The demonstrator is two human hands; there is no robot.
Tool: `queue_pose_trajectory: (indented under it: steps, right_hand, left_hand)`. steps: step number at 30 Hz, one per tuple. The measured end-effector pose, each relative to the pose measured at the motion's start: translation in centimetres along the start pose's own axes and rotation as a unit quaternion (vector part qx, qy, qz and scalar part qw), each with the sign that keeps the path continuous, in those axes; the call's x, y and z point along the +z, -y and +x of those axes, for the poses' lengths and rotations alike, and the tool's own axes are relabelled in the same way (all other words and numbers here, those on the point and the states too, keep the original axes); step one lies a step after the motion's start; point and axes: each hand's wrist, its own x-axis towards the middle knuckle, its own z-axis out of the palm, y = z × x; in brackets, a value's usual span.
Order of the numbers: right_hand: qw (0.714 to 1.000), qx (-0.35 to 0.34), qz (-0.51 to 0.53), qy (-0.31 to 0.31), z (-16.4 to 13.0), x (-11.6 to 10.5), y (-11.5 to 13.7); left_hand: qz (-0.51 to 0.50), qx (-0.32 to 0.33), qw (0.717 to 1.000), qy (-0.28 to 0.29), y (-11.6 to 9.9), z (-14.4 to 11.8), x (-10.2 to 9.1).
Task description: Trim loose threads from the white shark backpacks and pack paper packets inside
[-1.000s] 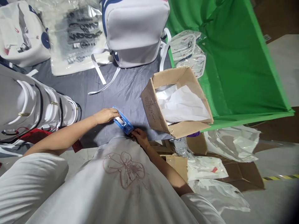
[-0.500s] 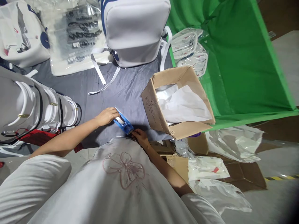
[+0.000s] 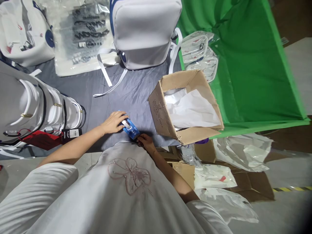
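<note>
Hands meet low in the view, at about 6 o'clock from the middle of the grey-covered tabletop (image 3: 136,94). The left hand (image 3: 114,122) lies over the far end of a blue tape dispenser (image 3: 131,128), fingers curled on its top and on the white roll inside it, so its grip is closed on the dispenser. The right hand (image 3: 145,142) comes in from 5 o'clock and pinches at the near end, where the cutter would be; its fingers are closed there, though whether they hold the tape end or the frame itself is too small to tell.

Trouble, as I judge it, sits at that near end: fingertips this close to a cutting edge could be nicked if the dispenser twists, and loose tape could fold back and stick to itself. The open cardboard box (image 3: 161,112), holding white paper (image 3: 192,109), stands just at 3 o'clock of the dispenser, near enough that a swinging elbow might knock it.

At 12 o'clock a white backpack (image 3: 146,31) stands upright, its straps trailing toward the hands. More white bags (image 3: 29,100) lie at 9 o'clock, and a green cloth (image 3: 243,58) covers the 2 o'clock side.
</note>
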Motion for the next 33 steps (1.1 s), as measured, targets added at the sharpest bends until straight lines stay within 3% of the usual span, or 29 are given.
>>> queue_pose_trajectory:
  steps: [7,11,18,28,33]
  right_hand:
    - [1.0,0.017,0.011,0.002,0.6,-0.2,-0.4]
    - [1.0,0.011,-0.001,0.018,0.6,-0.4,-0.6]
    - [0.998,-0.005,-0.03,0.051,0.3,-0.6,-0.6]
    - [0.994,-0.007,-0.061,0.087,-1.6,-2.6,0.4]
    - [0.987,-0.007,-0.058,0.147,-2.9,-3.2,1.5]
  left_hand:
    - [-0.009,-0.06,0.99,-0.124,-1.9,-2.6,1.6]
    - [-0.004,-0.07,0.992,-0.105,-2.6,-2.8,2.5]
    - [0.003,-0.159,0.982,-0.104,-2.7,-1.4,3.1]
    - [-0.005,-0.181,0.976,-0.118,-3.5,-1.5,3.4]
    - [-0.008,-0.19,0.975,-0.117,-3.8,-1.4,3.3]
